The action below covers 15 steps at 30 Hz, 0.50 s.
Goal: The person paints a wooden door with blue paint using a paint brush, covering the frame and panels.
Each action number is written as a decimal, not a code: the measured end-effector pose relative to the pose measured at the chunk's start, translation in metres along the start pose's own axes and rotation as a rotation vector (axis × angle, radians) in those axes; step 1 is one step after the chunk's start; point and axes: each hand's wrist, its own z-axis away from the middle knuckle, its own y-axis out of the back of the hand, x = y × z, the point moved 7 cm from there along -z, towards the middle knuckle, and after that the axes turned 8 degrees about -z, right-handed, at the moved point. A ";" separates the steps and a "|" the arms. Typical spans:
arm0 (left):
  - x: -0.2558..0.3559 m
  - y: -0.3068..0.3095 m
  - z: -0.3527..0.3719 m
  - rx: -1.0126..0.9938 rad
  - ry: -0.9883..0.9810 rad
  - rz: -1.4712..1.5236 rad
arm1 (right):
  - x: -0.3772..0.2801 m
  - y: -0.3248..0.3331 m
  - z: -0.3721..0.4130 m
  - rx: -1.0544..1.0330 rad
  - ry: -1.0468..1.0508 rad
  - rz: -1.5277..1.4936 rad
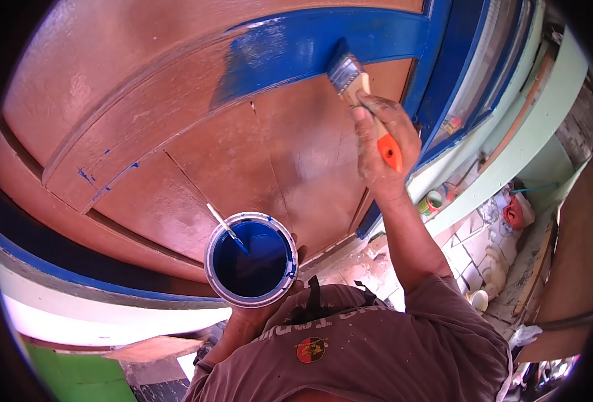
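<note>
My right hand [391, 137] is closed round the wooden handle of a wide paintbrush [350, 75] with an orange handle end. The brush's bristles touch the wet blue rail of a brown wooden door [243, 157]. Low in the middle, my left hand [259, 313] holds up an open can of blue paint [251, 261] from beneath; most of its fingers are hidden by the can. A thin stick [221, 221] leans on the can's rim with its blue end in the paint.
A blue-framed window [467, 74] and a pale green frame [544, 127] stand to the right. On the tiled floor at the lower right are a green cup [432, 201], a white cup [478, 300] and a red bundle [513, 213]. A green surface [75, 375] shows at the lower left.
</note>
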 end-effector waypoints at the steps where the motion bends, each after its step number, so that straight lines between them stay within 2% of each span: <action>1: 0.005 0.003 0.004 -0.001 0.003 -0.038 | -0.010 -0.007 0.002 -0.004 0.009 0.004; 5: 0.030 0.006 0.027 0.050 0.078 -0.166 | -0.045 -0.037 0.008 0.002 0.104 -0.018; 7: 0.039 0.005 0.031 -0.009 0.119 -0.078 | -0.055 -0.049 0.011 -0.003 0.133 -0.012; 10: 0.055 0.025 0.043 -0.006 0.170 -0.099 | -0.080 -0.072 0.017 -0.020 0.111 -0.024; 12: 0.067 0.031 0.047 -0.013 0.165 -0.444 | -0.083 -0.069 0.023 0.028 0.038 -0.097; 13: 0.070 0.024 0.044 -0.041 0.140 -0.755 | -0.080 -0.059 0.024 0.055 0.005 -0.134; 15: 0.079 0.019 0.046 -0.073 0.123 -1.005 | -0.080 -0.057 0.031 0.188 -0.299 -0.403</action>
